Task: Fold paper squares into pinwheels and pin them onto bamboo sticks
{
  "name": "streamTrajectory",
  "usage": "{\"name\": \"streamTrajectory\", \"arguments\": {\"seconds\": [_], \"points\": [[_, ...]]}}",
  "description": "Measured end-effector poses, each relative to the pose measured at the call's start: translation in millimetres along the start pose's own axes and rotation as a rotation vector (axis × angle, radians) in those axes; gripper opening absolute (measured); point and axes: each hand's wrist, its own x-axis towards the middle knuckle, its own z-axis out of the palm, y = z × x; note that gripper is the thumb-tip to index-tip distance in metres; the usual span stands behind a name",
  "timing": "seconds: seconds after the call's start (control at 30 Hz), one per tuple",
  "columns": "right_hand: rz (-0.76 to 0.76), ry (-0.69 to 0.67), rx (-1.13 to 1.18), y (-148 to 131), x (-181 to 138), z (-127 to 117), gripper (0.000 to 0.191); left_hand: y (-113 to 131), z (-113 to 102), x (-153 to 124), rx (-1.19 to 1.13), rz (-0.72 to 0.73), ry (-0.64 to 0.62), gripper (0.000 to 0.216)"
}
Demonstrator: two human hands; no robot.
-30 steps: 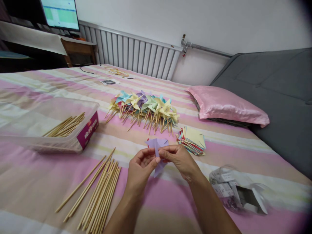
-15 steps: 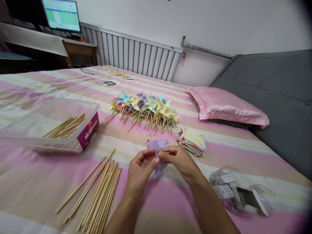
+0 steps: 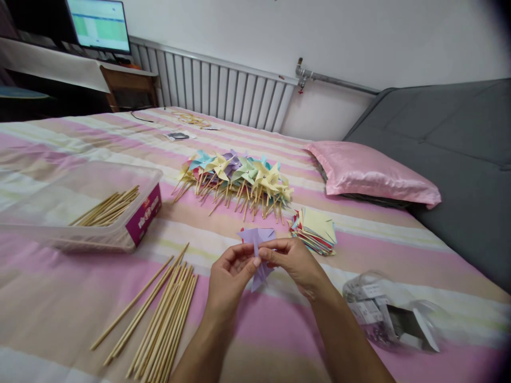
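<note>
Between my hands is a purple paper pinwheel [image 3: 260, 274], its blades partly folded and its centre covered by my fingers. My left hand [image 3: 235, 271] pinches it from the left with thumb and fingers. From the right, my right hand [image 3: 289, 263] pinches the same paper near the middle. Just beyond, a pile of finished pinwheels [image 3: 239, 173] on sticks lies in yellow, green, blue and purple. To the right sits a stack of cut paper squares [image 3: 316, 231]. Loose wooden sticks [image 3: 167, 319] lie left of my left hand.
A clear plastic box [image 3: 143, 213] with more sticks stands at the left. Clear plastic packaging with small boxes [image 3: 387, 311] lies at the right. A pink pillow [image 3: 375, 170] rests by the grey headboard [image 3: 451, 154]. Farther back are a radiator [image 3: 215, 85] and a monitor [image 3: 98, 26].
Almost nothing differs. Both hands keep the same pinch on the purple pinwheel, and the view has shifted very slightly.
</note>
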Motion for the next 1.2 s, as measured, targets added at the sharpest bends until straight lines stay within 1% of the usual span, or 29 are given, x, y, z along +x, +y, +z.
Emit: {"name": "streamTrajectory", "arguments": {"seconds": [0.33,0.4,0.53,0.6,0.67,0.73,0.8,0.9,0.93,0.97,1.0,1.07,1.13,1.2], "points": [[-0.014,0.003,-0.002,-0.5,0.0,1.9,0.030,-2.9,-3.5,1.2,-0.014,-0.005,-0.045,0.028],[-0.035,0.002,-0.039,-1.4,-1.2,3.0,0.031,-2.7,-3.0,1.8,-0.019,-0.010,-0.050,0.032],[-0.147,-0.018,-0.201,-4.0,-5.1,5.2,0.025,-3.7,-3.2,3.5,-0.005,-0.017,-0.035,0.040],[-0.178,-0.039,-0.265,-5.3,-6.8,6.2,0.023,-4.8,-4.6,3.9,-0.001,-0.008,-0.035,0.039],[-0.164,-0.037,-0.274,-6.3,-7.8,6.0,0.022,-5.8,-6.7,3.8,-0.001,0.002,-0.056,0.035],[-0.157,0.026,-0.244,-7.2,-8.0,3.8,0.022,-6.6,-8.4,3.6,-0.001,-0.007,-0.062,0.030],[-0.183,0.164,-0.233,-8.8,-7.9,-1.1,0.023,-6.8,-9.3,3.8,-0.006,-0.023,-0.037,0.026],[-0.247,0.409,-0.345,-12.8,-8.5,-11.3,0.029,-6.2,-9.0,4.6,-0.014,-0.037,-0.017,0.023],[-0.258,0.453,-0.389,-14.3,-9.0,-14.5,0.032,-5.7,-8.7,4.8,-0.009,-0.036,-0.019,0.023],[-0.264,0.463,-0.424,-15.8,-9.7,-17.2,0.034,-5.1,-8.3,4.9,-0.002,-0.035,-0.022,0.023],[-0.260,0.435,-0.442,-17.1,-10.5,-19.4,0.035,-4.4,-7.8,4.9,0.006,-0.034,-0.021,0.024],[-0.230,0.310,-0.406,-18.9,-12.2,-21.7,0.037,-2.7,-6.6,4.0,0.014,-0.045,-0.024,0.027],[-0.171,0.174,-0.299,-19.6,-13.9,-22.0,0.039,-0.9,-5.4,2.3,0.013,-0.070,-0.048,0.030],[-0.112,0.090,-0.191,-19.5,-15.2,-21.7,0.040,0.8,-4.4,0.2,0.018,-0.096,-0.071,0.031]]}}
